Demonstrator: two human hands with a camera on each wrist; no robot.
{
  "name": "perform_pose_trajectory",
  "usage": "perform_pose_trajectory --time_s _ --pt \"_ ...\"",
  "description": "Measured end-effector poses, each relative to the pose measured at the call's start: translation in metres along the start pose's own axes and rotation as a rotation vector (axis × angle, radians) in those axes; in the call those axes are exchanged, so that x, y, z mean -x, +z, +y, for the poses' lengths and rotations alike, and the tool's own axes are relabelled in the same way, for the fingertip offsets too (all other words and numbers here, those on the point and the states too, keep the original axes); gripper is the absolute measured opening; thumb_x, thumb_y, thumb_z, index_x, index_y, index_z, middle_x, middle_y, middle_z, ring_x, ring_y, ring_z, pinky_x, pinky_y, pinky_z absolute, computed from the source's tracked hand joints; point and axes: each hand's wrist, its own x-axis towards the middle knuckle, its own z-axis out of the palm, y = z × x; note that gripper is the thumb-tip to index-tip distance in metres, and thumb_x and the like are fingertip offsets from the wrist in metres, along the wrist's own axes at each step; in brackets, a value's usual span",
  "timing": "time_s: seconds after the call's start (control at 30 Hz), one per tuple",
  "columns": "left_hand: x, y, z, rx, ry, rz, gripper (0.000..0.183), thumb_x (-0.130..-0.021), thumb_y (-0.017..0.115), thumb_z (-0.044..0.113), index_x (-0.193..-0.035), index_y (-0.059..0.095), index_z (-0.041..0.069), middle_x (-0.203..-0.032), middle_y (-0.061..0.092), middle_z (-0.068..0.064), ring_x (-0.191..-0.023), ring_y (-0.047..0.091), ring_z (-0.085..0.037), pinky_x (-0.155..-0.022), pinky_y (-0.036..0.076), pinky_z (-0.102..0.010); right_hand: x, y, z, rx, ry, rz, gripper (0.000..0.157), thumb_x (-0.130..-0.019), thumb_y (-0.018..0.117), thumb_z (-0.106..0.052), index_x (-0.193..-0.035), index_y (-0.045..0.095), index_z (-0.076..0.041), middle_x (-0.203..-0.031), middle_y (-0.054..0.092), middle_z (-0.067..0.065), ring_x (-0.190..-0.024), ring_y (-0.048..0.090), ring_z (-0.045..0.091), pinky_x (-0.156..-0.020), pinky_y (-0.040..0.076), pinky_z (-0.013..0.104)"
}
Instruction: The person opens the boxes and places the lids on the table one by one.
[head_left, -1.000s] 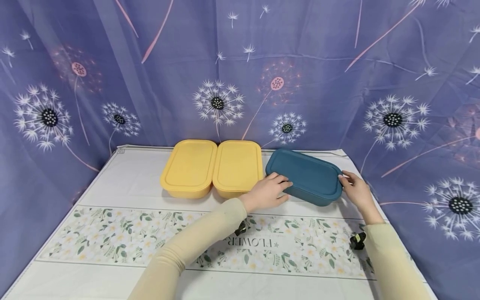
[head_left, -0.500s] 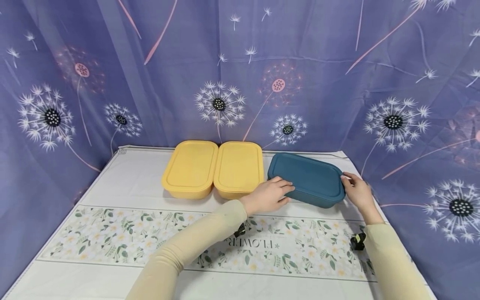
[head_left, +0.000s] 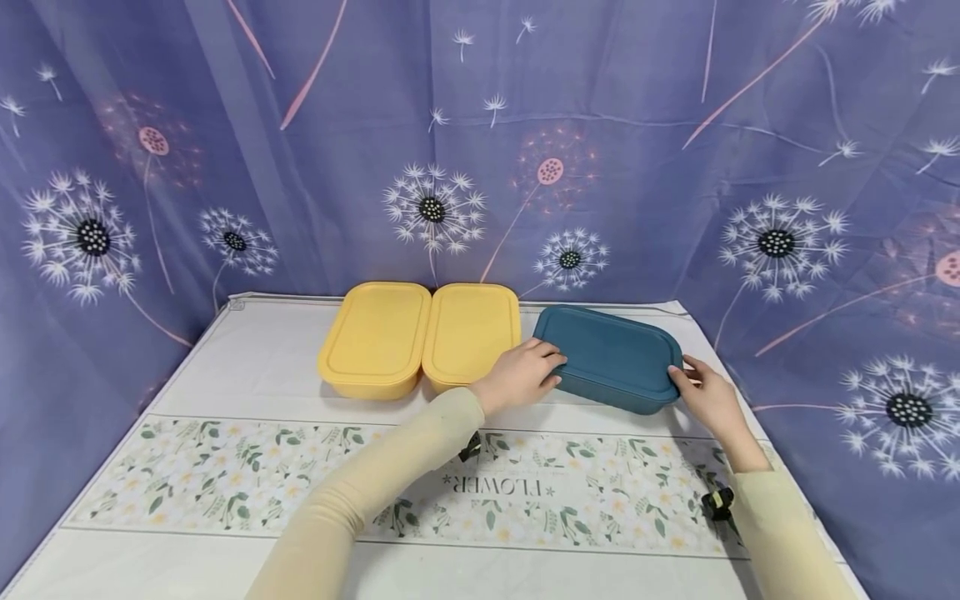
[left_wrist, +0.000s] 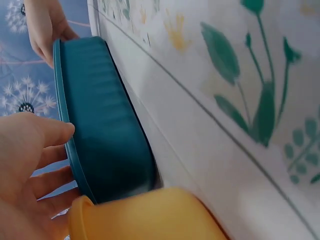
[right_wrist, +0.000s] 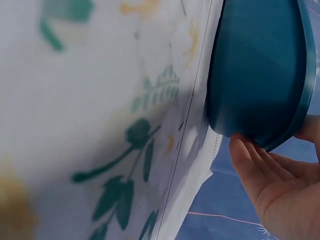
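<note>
A dark teal lidded food container (head_left: pixel 607 354) sits at an angle on the right of the table. My left hand (head_left: pixel 521 377) is at its left end, fingertips over the lid's corner and thumb at the rim. In the left wrist view the fingers of this left hand (left_wrist: pixel 30 170) look loosely spread, not wrapped round the box. My right hand (head_left: pixel 712 400) holds the right end. The right wrist view shows its fingers (right_wrist: pixel 250 155) against the end wall and the thumb up at the lid side. Beside my left hand is a yellow lidded container (head_left: pixel 474 329).
Another yellow container (head_left: pixel 378 329) stands side by side with the first, touching or nearly so. A floral strip (head_left: pixel 225 475) runs across the white table cover (head_left: pixel 262 358). Behind the table hangs a purple dandelion curtain (head_left: pixel 322 208).
The teal container has come slightly toward me over the second, mostly early on. My left hand has since slid left toward the container's corner. The right hand stays at the right end.
</note>
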Motion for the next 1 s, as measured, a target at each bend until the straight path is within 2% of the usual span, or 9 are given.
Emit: perform_pose_trajectory --time_s 0.23,0.47,0.6,0.77,1.0 --pt "-0.001 0.0 -0.003 -0.031 -0.017 0.005 0.035 -0.106 0.053 0.034 -0.134 0.066 0.018 -0.134 0.061 0.0 -0.125 0.053 -0.015 -0.103 0.045 -0.023 0.001 0.001 -0.001 -0.007 0.003 -0.013 0.071 -0.108 0.041 -0.042 -0.151 0.029 0.013 -0.135 0.047 0.043 -0.121 0.05 0.058 -0.094 0.048 0.063" --pt "-0.001 0.002 0.005 -0.075 0.008 0.02 0.034 -0.106 0.054 0.033 -0.134 0.065 0.017 -0.129 0.062 0.0 -0.118 0.056 -0.014 -0.099 0.047 -0.021 -0.005 -0.001 0.001 -0.016 -0.01 -0.011 0.067 -0.109 0.04 -0.037 -0.151 0.03 0.014 -0.136 0.046 0.043 -0.122 0.049 0.058 -0.095 0.047 0.063" --pt "-0.001 0.003 0.012 -0.086 0.02 0.013 0.034 -0.106 0.053 0.033 -0.135 0.064 0.018 -0.129 0.061 0.0 -0.116 0.056 -0.014 -0.096 0.048 -0.021 -0.009 -0.004 0.006 0.007 -0.026 -0.008 0.065 -0.11 0.038 -0.036 -0.149 0.032 0.015 -0.134 0.048 0.043 -0.119 0.051 0.057 -0.092 0.049 0.062" --pt "-0.002 0.004 0.022 -0.065 0.025 -0.007 0.035 -0.106 0.053 0.032 -0.136 0.063 0.018 -0.127 0.059 0.0 -0.114 0.055 -0.013 -0.091 0.05 -0.02 -0.013 -0.006 0.01 0.031 -0.041 0.036 0.059 -0.11 0.04 -0.031 -0.146 0.038 0.016 -0.128 0.055 0.04 -0.112 0.057 0.055 -0.087 0.05 0.061" --pt "-0.004 0.009 0.028 -0.042 0.043 0.013 0.036 -0.106 0.053 0.028 -0.14 0.06 0.017 -0.129 0.057 -0.002 -0.114 0.054 -0.014 -0.085 0.052 -0.019 -0.02 -0.006 0.014 0.057 -0.038 0.092 0.054 -0.109 0.041 -0.027 -0.142 0.044 0.016 -0.124 0.058 0.039 -0.11 0.058 0.055 -0.09 0.047 0.063"
